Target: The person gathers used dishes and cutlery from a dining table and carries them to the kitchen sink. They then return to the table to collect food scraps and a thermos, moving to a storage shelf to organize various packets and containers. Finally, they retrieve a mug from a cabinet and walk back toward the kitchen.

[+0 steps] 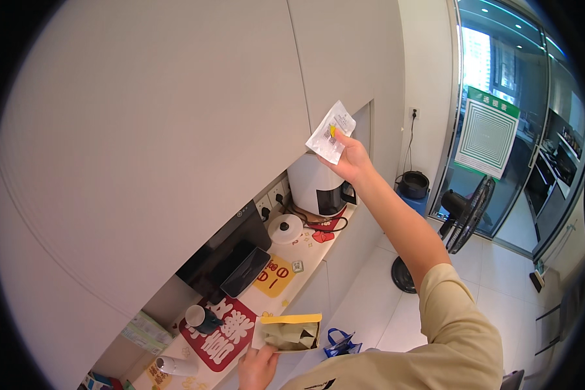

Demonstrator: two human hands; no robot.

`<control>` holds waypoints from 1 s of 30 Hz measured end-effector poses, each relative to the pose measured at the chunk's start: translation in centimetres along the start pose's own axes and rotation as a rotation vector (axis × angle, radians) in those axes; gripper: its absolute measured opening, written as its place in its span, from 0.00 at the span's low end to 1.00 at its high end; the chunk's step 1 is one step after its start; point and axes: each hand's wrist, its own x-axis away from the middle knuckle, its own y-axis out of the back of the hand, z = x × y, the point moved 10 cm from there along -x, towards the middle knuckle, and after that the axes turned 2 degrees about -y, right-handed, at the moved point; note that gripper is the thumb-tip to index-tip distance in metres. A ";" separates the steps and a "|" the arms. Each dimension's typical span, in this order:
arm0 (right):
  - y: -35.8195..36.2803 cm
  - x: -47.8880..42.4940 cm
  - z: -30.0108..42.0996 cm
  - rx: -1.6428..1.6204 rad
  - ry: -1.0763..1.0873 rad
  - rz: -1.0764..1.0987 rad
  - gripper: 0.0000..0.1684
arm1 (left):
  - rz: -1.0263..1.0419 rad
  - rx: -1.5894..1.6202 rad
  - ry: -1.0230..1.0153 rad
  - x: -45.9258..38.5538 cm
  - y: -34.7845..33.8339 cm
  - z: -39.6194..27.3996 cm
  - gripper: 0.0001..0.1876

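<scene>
My right hand (348, 158) is raised on an outstretched arm in front of the pale cabinet doors. A flat white sachet (327, 141) with print and a small yellow mark is pinched between its thumb and fingers. Low in the view, my left hand (258, 368) grips the edge of an open paper box or bag (290, 335) with a yellow rim. Its mouth faces up, and the contents cannot be made out clearly. Close by on the counter (258, 303), a dark mug (203, 319) stands on a red mat (224, 336) with large white characters.
A white appliance with a dark jug (304, 183), a round white lid (285, 229), a black screen (224, 248) and a phone-like slab (246, 273) occupy the niche below the cabinet (175, 122). A floor fan (468, 212) and blue bag (342, 343) are at right.
</scene>
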 end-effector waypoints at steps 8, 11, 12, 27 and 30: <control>1.7 5.4 6.4 -0.081 -0.128 0.196 0.19 | -0.294 0.032 -0.086 -5.5 -2.1 -7.1 0.10; 3.5 9.7 12.5 -0.128 -0.209 0.197 0.18 | -0.317 0.006 -0.183 -9.8 -2.7 -12.8 0.11; 3.8 10.8 13.6 -0.249 -0.276 0.204 0.18 | -0.318 0.012 -0.217 -11.2 -2.6 -14.6 0.11; 8.0 13.5 30.3 -0.597 -0.171 0.485 0.22 | -1.054 -0.353 -0.373 -32.0 17.4 -45.4 0.18; 7.7 13.8 30.3 -0.639 -0.232 0.501 0.22 | -0.964 -0.564 -0.192 -35.0 23.4 -52.8 0.12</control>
